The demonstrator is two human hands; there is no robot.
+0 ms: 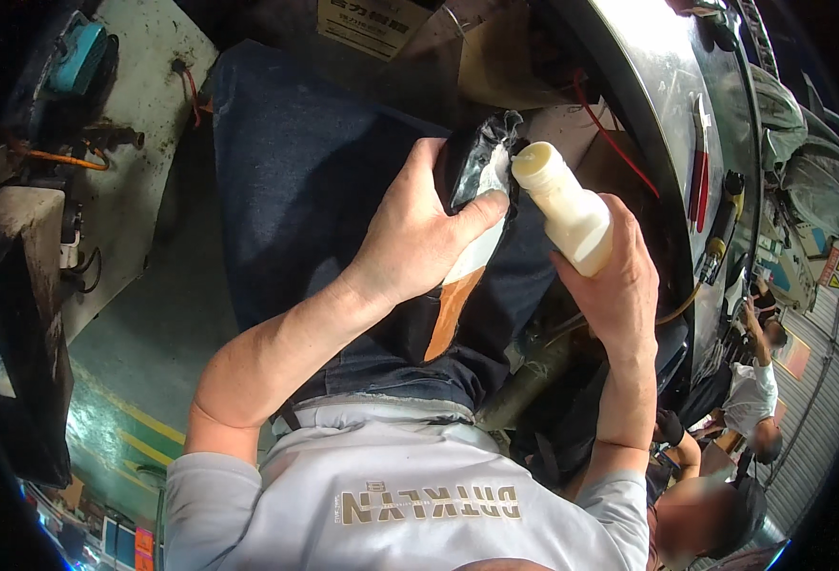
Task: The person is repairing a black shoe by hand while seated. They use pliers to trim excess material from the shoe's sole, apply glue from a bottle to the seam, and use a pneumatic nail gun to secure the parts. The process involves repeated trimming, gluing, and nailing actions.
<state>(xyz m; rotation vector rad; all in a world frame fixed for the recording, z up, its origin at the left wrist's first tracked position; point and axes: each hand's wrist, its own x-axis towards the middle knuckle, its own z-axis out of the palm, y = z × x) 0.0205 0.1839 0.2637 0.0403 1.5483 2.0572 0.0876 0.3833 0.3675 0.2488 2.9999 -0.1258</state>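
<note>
At the centre of the frame the left hand pinches a black-and-white shoe part, while the right hand grips a cream plastic bottle beside it.

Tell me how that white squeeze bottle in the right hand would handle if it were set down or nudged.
The white bottle looks like soft plastic, so it probably gives under a squeeze from the right hand. It is round and tall for its width, so likely to tip upright and roll on its side. Its nozzle end points at the shoe part in the left hand; contents might dribble.
</note>
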